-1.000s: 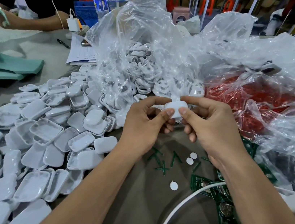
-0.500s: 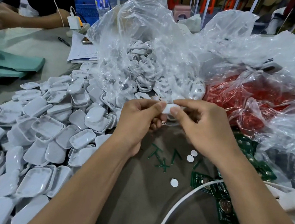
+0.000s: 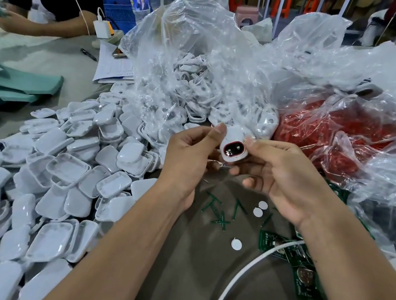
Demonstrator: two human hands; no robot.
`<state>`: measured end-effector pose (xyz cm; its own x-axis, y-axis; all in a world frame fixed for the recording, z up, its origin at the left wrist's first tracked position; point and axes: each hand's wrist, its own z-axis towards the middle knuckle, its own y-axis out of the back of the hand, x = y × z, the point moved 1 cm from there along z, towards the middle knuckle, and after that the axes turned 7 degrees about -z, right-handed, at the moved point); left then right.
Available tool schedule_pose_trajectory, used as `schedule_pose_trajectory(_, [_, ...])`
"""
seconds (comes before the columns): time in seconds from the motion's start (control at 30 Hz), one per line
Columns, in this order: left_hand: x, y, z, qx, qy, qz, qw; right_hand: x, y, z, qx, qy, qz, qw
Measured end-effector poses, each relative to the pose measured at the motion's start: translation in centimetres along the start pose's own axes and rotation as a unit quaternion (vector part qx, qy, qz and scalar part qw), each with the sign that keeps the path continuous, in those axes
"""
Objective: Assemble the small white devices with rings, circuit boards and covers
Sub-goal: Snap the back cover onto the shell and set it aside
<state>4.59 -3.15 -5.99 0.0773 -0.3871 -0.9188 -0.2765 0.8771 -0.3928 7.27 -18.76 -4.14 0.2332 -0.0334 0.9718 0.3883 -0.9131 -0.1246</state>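
I am pinching a small rounded white plastic device between my left hand and right hand, each grip pressing one side; no writing on it is legible.

Even, bright overhead light fills the scene, and shadows are soft and faint. Glare streaks the clear bags, washing out what lies inside. Around the bags, toward the frame edges, wide-angle distortion bends the table, and detail blurs slightly.
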Motion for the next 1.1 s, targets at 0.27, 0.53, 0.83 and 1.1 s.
schedule_pose_trajectory(0.27, [0.1,0.0,0.2,0.016,-0.010,0.019,1.000,-0.4,-0.1,0.4,-0.044,0.039,-0.009,0.998])
schedule_pose_trajectory(0.53, [0.5,0.1,-0.1,-0.005,-0.034,-0.004,0.999,-1.0,-0.9,0.7,-0.069,0.075,-0.010,0.995])
schedule_pose_trajectory(0.83, [-1.0,-3.1,0.8,-0.034,-0.135,0.139,0.980,1.6,-1.0,0.7,-0.118,0.081,-0.011,0.990])
schedule_pose_trajectory(1.1, [-5.1,-12.9,6.7,-0.092,-0.221,0.172,0.955,13.0,1.3,6.8,-0.371,0.118,-0.075,0.918])
